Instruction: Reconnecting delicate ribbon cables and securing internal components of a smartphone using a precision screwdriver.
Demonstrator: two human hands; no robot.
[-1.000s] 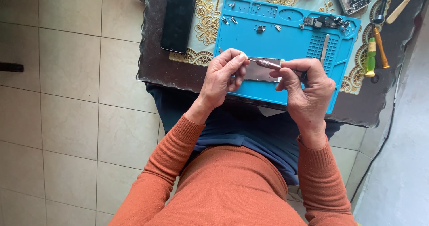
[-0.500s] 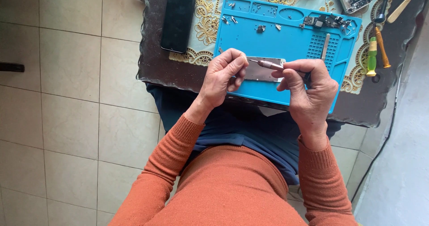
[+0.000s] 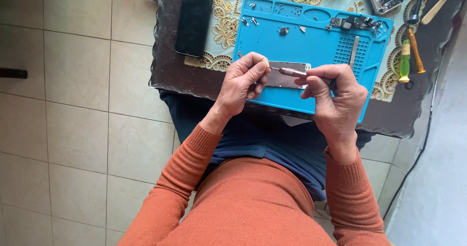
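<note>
On the tiled floor side, left of the blue mat (image 3: 311, 36), a black phone (image 3: 193, 22) lies face up on the dark table (image 3: 170, 75), well apart from the work.

The left hand (image 3: 245, 80) sits at the mat's near left part, fingers curled narrow around the left end of a flat metal plate (image 3: 287, 75), pinning it there. The plate lies on the mat's near edge with its long axis running left to right, between the two hands. Its left end is hidden under the left fingers.

A thin screwdriver (image 3: 291, 72) lies nearly along that same axis, its fine tip pointing left toward the left thumb and its ribbed grip toward the right. The right hand (image 3: 335, 92) is closed on the grip in a pinch of thumb and forefinger, over the plate's right end. Both hands touch the plate or hang just above it; the left one is nearer the tip's working point.

On the far part of the mat lie small screws (image 3: 283, 30) and small dark parts (image 3: 352, 22). Right of the mat, on the table, rest a green-handled tool (image 3: 404, 61) and an orange-handled one (image 3: 416, 51), side by side.
</note>
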